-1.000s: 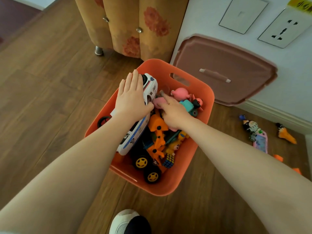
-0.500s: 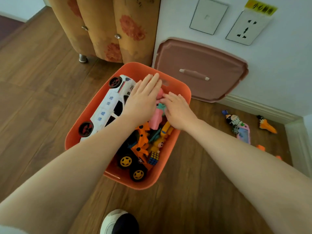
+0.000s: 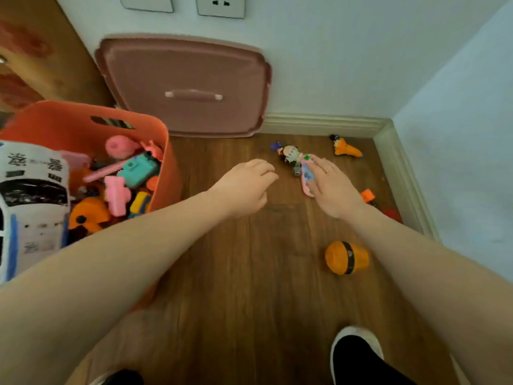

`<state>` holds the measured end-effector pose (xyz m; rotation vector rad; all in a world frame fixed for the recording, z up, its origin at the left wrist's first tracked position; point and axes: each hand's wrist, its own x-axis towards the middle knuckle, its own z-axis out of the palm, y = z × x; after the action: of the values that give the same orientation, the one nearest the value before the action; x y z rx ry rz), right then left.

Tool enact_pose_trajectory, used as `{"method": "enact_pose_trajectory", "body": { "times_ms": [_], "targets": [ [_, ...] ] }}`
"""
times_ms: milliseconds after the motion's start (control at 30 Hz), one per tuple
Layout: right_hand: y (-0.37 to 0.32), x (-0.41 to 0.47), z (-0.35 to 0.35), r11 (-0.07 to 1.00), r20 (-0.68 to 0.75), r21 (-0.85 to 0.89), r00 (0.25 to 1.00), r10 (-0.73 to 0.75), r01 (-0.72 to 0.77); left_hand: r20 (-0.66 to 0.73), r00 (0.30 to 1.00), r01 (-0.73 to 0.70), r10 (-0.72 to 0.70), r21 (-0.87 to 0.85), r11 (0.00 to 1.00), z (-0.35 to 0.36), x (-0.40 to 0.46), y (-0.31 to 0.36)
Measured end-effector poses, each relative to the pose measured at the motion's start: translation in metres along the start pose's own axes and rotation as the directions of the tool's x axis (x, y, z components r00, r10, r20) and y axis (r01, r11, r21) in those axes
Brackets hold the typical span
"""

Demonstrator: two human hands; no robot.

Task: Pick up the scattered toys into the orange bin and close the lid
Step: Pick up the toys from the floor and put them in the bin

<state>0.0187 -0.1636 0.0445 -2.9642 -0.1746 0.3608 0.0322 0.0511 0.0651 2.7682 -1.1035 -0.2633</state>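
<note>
The orange bin (image 3: 83, 118) stands at the left, full of toys, with a white toy car (image 3: 30, 201) sticking out. Its brownish lid (image 3: 183, 70) leans against the wall behind it. On the floor lie a pink toy phone (image 3: 306, 176), a small doll figure (image 3: 288, 155), an orange cone-shaped toy (image 3: 345, 148), an orange barrel-shaped toy (image 3: 347, 257) and small orange and red pieces (image 3: 367, 195). My right hand (image 3: 331, 187) lies with straight fingers over the pink phone. My left hand (image 3: 245, 184) hovers left of the doll, fingers loosely curled and empty.
White walls meet in a corner at the right, with a skirting board (image 3: 319, 125) along the floor. A patterned cabinet (image 3: 33, 59) stands at the far left. My shoes (image 3: 356, 354) are at the bottom on the wooden floor (image 3: 249, 273).
Both hands have left the bin and moved right to the toys on the floor. The view has swung right, so the bin now sits at the left edge.
</note>
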Motion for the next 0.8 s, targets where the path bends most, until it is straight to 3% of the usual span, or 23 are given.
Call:
{"method": "enact_pose_trajectory", "body": {
  "times_ms": [200, 433, 633, 800],
  "targets": [
    [0.130, -0.043, 0.033, 0.919, 0.129, 0.144, 0.928, 0.350, -0.367, 0.251, 0.966, -0.082, 0.055, 0.095, 0.992, 0.050, 0.076, 0.073],
    [0.196, -0.019, 0.066, 0.863, 0.262, 0.224, 0.880, 0.395, -0.454, 0.390, 0.895, 0.203, -0.216, 0.076, 0.976, 0.091, 0.143, 0.091],
    [0.207, 0.025, 0.093, 0.797, 0.291, 0.287, 0.841, 0.456, -0.531, 0.354, 0.812, 0.483, -0.464, 0.039, 0.875, 0.113, 0.178, 0.063],
    [0.198, 0.045, 0.109, 0.908, 0.181, 0.143, 0.913, 0.367, -0.393, 0.230, 0.814, 0.539, -0.533, 0.044, 0.841, 0.121, 0.200, 0.037]
  ]
}}
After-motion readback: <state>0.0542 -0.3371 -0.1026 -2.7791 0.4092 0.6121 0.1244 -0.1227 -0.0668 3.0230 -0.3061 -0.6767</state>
